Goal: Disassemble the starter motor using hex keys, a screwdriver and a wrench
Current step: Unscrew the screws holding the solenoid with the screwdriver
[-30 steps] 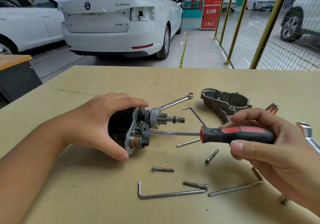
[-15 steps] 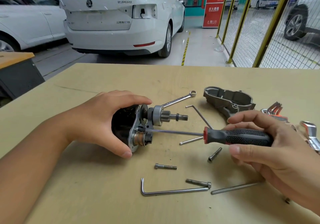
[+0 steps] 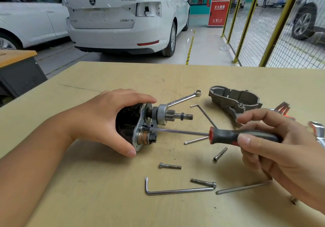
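The black starter motor (image 3: 128, 121) lies on its side on the wooden table (image 3: 88, 182), its pinion shaft (image 3: 177, 116) pointing right. My left hand (image 3: 103, 118) grips the motor body from above and behind. My right hand (image 3: 274, 146) holds the red-and-black screwdriver (image 3: 233, 135) by its handle. The screwdriver's shaft runs left and its tip sits on the motor's metal end plate (image 3: 140, 133), above the copper solenoid plunger (image 3: 144, 137).
The removed grey housing (image 3: 233, 100) lies at the back right. A wrench (image 3: 184, 98), three loose bolts (image 3: 169, 166) (image 3: 219, 154) (image 3: 204, 182) and several hex keys (image 3: 175, 190) (image 3: 242, 188) (image 3: 204, 112) lie around the motor. More metal tools (image 3: 318, 132) sit at the right edge.
The screwdriver handle has turned in my right hand, so less of its red side faces up. Its tip stays on the end plate. My left hand keeps its hold on the motor.
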A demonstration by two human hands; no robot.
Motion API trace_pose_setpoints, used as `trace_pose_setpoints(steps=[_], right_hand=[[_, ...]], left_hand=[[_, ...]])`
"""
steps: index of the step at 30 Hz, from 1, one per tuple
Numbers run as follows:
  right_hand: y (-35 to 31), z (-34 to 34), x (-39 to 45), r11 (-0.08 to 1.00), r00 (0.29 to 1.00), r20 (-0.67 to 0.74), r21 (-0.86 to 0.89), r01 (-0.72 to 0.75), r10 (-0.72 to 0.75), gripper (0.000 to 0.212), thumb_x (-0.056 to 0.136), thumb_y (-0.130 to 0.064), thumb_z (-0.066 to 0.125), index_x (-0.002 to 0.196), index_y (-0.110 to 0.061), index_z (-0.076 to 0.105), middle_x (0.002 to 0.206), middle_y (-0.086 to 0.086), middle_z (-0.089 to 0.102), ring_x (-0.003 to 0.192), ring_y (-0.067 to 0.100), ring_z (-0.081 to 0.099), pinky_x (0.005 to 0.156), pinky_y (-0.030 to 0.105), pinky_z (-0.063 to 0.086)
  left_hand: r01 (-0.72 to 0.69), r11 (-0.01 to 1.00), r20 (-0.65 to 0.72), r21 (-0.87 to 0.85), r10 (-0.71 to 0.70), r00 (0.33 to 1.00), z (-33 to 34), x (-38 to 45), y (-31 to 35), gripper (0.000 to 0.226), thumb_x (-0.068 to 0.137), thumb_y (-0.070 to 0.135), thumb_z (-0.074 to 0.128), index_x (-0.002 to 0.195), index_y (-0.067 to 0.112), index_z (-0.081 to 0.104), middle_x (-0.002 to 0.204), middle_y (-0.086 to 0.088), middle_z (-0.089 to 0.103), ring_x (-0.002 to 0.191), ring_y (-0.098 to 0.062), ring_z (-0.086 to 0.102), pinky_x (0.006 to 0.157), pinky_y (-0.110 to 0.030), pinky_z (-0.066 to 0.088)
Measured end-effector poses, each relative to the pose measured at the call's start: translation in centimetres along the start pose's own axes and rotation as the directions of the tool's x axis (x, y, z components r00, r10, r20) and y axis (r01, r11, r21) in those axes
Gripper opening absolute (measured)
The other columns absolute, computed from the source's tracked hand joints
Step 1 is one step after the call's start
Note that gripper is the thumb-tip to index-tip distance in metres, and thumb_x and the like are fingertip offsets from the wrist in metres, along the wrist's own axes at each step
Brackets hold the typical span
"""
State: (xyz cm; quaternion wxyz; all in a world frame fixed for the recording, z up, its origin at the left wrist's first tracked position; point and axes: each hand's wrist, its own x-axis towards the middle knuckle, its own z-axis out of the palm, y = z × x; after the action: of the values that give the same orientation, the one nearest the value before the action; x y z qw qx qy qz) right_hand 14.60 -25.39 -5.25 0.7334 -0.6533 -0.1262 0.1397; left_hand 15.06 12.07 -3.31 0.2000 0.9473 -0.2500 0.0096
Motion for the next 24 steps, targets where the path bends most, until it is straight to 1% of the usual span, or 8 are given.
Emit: trace_pose_setpoints(steps=[3, 6, 8, 12, 14, 17, 20, 24], right_hand=[[0.22, -0.19, 0.05, 1.000, 1.000, -0.001, 0.008, 0.027, -0.027, 0.076, 0.036, -0.035, 0.105, 0.101, -0.014, 0.072, 0.088, 0.017, 0.070, 0.061, 0.023, 0.058, 0.056, 0.027, 0.052], [0.24, 0.08, 0.08, 1.000, 1.000, 0.017, 0.002, 0.015, -0.015, 0.075, 0.040, -0.041, 0.104, 0.100, -0.011, 0.072, 0.070, 0.016, 0.061, 0.055, 0.026, 0.055, 0.053, 0.032, 0.052], [0.10, 0.16, 0.06, 1.000, 0.999, 0.035, -0.025, 0.017, -0.017, 0.072, 0.043, -0.042, 0.103, 0.099, -0.011, 0.072, 0.066, 0.014, 0.059, 0.051, 0.025, 0.053, 0.049, 0.033, 0.050], [0.00, -0.19, -0.04, 0.990, 0.998, 0.046, -0.137, 0.042, -0.036, 0.073, 0.037, -0.041, 0.104, 0.097, -0.014, 0.073, 0.080, 0.012, 0.069, 0.056, 0.024, 0.060, 0.055, 0.027, 0.055], [0.09, -0.11, -0.07, 0.989, 0.999, 0.033, -0.144, 0.033, -0.028, 0.075, 0.036, -0.042, 0.104, 0.098, -0.014, 0.073, 0.081, 0.014, 0.070, 0.057, 0.025, 0.061, 0.055, 0.026, 0.055], [-0.10, 0.21, -0.01, 0.995, 0.999, 0.035, -0.096, -0.016, 0.019, 0.071, 0.046, -0.054, 0.099, 0.099, -0.016, 0.072, 0.080, 0.024, 0.068, 0.048, 0.031, 0.055, 0.047, 0.033, 0.049], [-0.30, 0.25, 0.02, 0.995, 0.999, 0.025, -0.088, -0.040, 0.042, 0.075, 0.050, -0.069, 0.090, 0.097, -0.013, 0.071, 0.080, 0.027, 0.069, 0.041, 0.029, 0.051, 0.043, 0.033, 0.046], [-0.18, 0.00, -0.12, 0.999, 0.999, 0.022, -0.035, 0.026, -0.025, 0.070, 0.043, -0.047, 0.102, 0.095, -0.011, 0.072, 0.077, 0.022, 0.065, 0.049, 0.025, 0.051, 0.045, 0.031, 0.046]], left_hand=[[-0.002, 1.000, -0.003, -0.006, 0.002, 1.000, -0.04, 0.02, 0.03, 0.112, 0.045, 0.069, 0.091, 0.146, 0.055, 0.045, 0.137, 0.025, 0.056, 0.132, -0.009, 0.054, 0.109, -0.045, 0.048], [-0.005, 1.000, -0.001, -0.010, 0.005, 1.000, -0.01, 0.00, 0.03, 0.112, 0.046, 0.069, 0.092, 0.146, 0.055, 0.045, 0.137, 0.025, 0.055, 0.132, -0.010, 0.054, 0.108, -0.046, 0.048], [0.001, 1.000, 0.001, -0.015, -0.001, 1.000, 0.02, -0.03, 0.03, 0.112, 0.045, 0.069, 0.092, 0.146, 0.055, 0.045, 0.137, 0.025, 0.055, 0.132, -0.010, 0.054, 0.108, -0.046, 0.048], [0.008, 1.000, 0.002, -0.012, -0.008, 1.000, 0.00, 0.00, 0.09, 0.113, 0.045, 0.070, 0.092, 0.146, 0.055, 0.045, 0.138, 0.027, 0.054, 0.133, -0.008, 0.053, 0.109, -0.045, 0.047], [0.011, 1.000, 0.006, -0.005, -0.011, 1.000, -0.05, -0.03, 0.12, 0.113, 0.045, 0.071, 0.092, 0.147, 0.055, 0.044, 0.138, 0.026, 0.054, 0.133, -0.008, 0.052, 0.109, -0.045, 0.047], [0.020, 1.000, 0.007, -0.005, -0.020, 1.000, -0.10, -0.11, 0.16, 0.113, 0.045, 0.070, 0.092, 0.147, 0.056, 0.044, 0.138, 0.026, 0.054, 0.134, -0.009, 0.052, 0.109, -0.045, 0.047], [0.026, 1.000, 0.007, -0.003, -0.026, 1.000, -0.10, -0.13, 0.23, 0.112, 0.046, 0.070, 0.092, 0.146, 0.057, 0.044, 0.138, 0.026, 0.054, 0.133, -0.008, 0.052, 0.109, -0.045, 0.047], [0.037, 0.999, 0.008, 0.001, -0.037, 0.999, -0.12, -0.06, 0.28, 0.113, 0.046, 0.070, 0.092, 0.147, 0.057, 0.043, 0.139, 0.026, 0.054, 0.134, -0.009, 0.052, 0.109, -0.046, 0.047]])
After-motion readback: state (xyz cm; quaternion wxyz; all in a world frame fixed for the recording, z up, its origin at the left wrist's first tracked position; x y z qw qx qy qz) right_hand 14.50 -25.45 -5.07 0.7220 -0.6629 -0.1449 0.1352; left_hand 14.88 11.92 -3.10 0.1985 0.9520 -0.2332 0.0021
